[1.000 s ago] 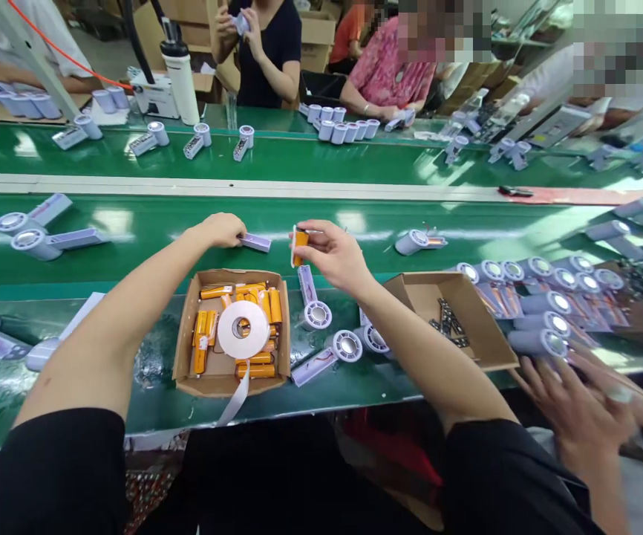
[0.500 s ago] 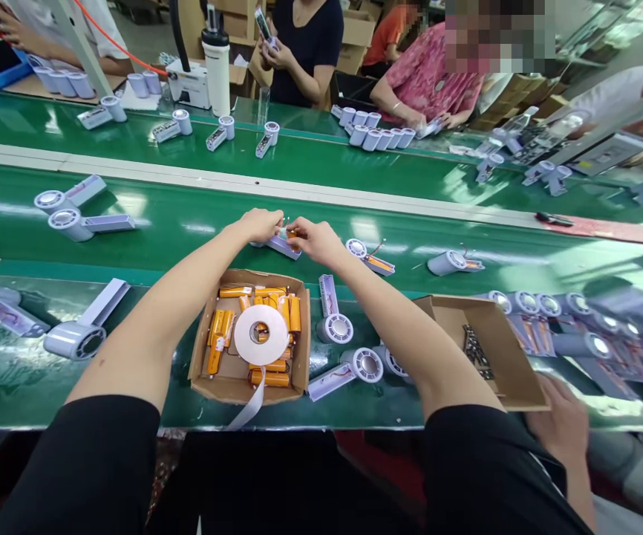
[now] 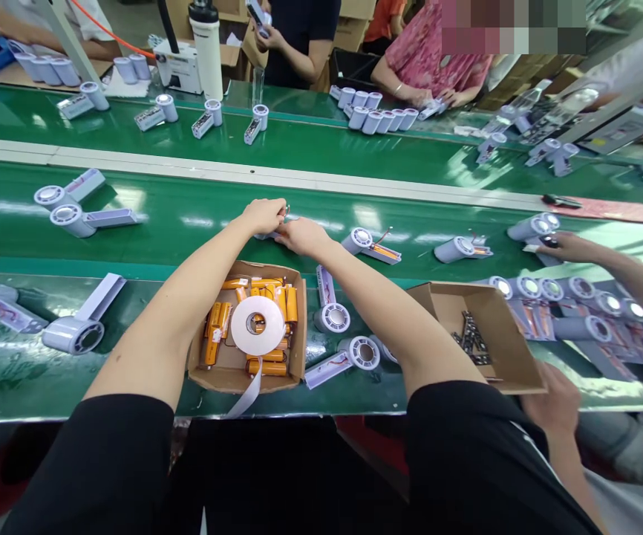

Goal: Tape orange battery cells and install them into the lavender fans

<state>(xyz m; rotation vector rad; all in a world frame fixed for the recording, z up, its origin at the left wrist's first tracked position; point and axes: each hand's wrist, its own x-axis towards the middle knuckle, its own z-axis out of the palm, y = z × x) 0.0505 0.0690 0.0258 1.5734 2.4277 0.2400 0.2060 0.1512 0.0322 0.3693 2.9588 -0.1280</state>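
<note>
My left hand (image 3: 267, 215) is closed over the conveyor, with thin wires (image 3: 287, 211) showing at its fingertips. My right hand (image 3: 302, 236) is pressed against it, fingers curled down on the handle of a lavender fan body (image 3: 266, 236). Both hands hide most of this body, and also the orange battery that showed in my right fingers earlier. Below them stands a cardboard box (image 3: 191, 369) of orange wired batteries (image 3: 219, 321), with a roll of white tape (image 3: 242, 327) lying on top. A fan body with a battery in its handle (image 3: 361, 238) lies right of my hands.
More fan bodies (image 3: 335, 317) lie on the near ledge and at left (image 3: 74, 334). A second cardboard box (image 3: 514, 368) holds small dark parts. At right, a co-worker's hand (image 3: 566, 245) reaches over the belt. Other people sit across the line.
My right hand carried the orange battery left to the fan body, meeting my left hand there; the battery is now hidden. A co-worker's hand has come in over the belt at right.
</note>
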